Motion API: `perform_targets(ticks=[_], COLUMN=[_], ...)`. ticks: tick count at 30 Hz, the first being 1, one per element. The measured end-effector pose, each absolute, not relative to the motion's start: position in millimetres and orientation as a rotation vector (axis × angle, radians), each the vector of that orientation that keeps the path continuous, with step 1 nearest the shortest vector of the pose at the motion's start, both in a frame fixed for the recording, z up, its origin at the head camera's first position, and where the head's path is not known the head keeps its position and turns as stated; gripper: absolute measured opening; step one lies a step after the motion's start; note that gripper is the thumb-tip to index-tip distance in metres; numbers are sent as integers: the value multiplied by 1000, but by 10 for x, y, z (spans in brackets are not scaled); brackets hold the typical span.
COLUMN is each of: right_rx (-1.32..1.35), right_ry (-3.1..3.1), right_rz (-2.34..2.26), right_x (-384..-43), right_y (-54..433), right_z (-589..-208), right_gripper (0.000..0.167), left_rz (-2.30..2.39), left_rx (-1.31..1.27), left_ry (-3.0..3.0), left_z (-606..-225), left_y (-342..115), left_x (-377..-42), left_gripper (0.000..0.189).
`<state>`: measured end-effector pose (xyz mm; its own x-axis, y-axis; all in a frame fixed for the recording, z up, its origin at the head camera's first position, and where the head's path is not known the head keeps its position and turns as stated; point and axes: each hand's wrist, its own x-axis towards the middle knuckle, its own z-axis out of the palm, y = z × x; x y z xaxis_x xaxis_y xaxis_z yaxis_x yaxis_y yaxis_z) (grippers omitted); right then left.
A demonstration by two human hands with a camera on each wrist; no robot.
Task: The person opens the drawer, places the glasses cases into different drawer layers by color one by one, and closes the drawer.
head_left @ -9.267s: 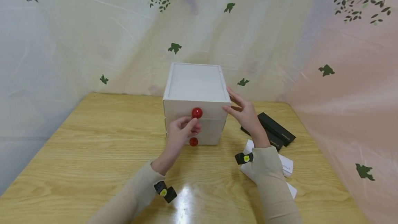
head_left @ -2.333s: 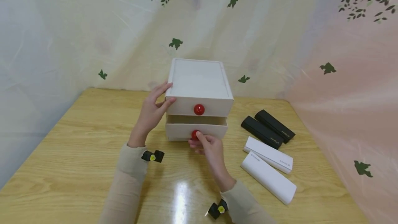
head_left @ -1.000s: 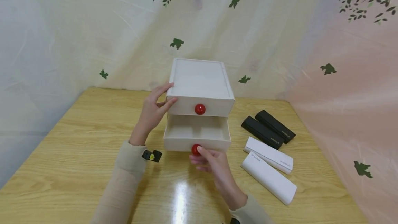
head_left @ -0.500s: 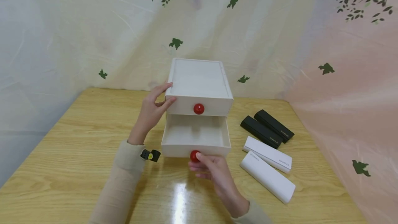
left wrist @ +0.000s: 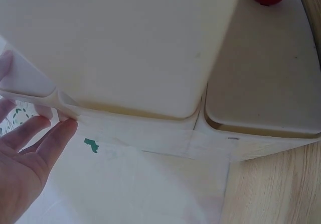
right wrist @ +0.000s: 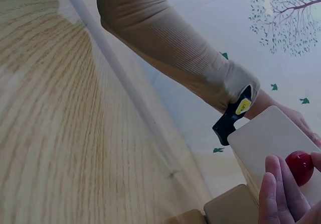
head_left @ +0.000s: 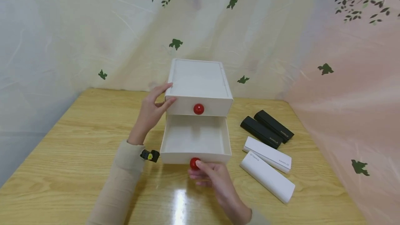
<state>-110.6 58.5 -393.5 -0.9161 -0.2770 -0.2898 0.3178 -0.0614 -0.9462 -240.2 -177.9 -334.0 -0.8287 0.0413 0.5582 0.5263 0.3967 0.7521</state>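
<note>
A white drawer cabinet (head_left: 200,79) stands on the table, its top drawer closed with a red knob (head_left: 198,109) on the front. Below it, a white drawer (head_left: 195,134) is pulled far out, and its inside looks bare. My right hand (head_left: 220,183) pinches the round red knob (right wrist: 300,168) of that drawer, thumb on its near side and the other fingers beneath. My left hand (head_left: 150,110) rests on the cabinet's upper left corner, thumb on the front face, fingers along the side and top edge. In the left wrist view, a lower drawer front (left wrist: 263,68) with a red knob shows.
Right of the cabinet lie two long black cases (head_left: 261,132) side by side. Nearer are two long white ones (head_left: 267,177), one partly against the other, with small lettering. A leaf-printed curtain (head_left: 125,37) hangs behind the wooden table (head_left: 78,169).
Earlier, my left hand was at the top knob and my right at the cabinet's right side. Since then they swapped sides, and my right hand has drawn the drawer steadily toward me.
</note>
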Motion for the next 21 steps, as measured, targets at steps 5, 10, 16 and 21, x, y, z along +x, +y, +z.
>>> perform_targets(ticks=[5, 10, 16, 21], right_rx=[41, 25, 15, 15], right_ry=[1829, 1802, 1784, 1763], right_rz=[-2013, -2025, -2017, -2016], right_x=[-1058, -1009, -962, -938], right_y=[602, 613, 623, 630], right_z=[-3947, -3967, -3971, -3977], right_gripper=[42, 40, 39, 39], left_rz=[-1412, -1406, -1405, -1415], left_rx=[-485, -488, -489, -489], left_ry=[-2206, -2202, -2201, -2200], left_z=[-3350, -3352, -3347, -3341], left_y=[-1792, -1797, -1794, -1791], left_x=[-2403, -2404, -2415, -2417], left_gripper=[48, 47, 47, 46])
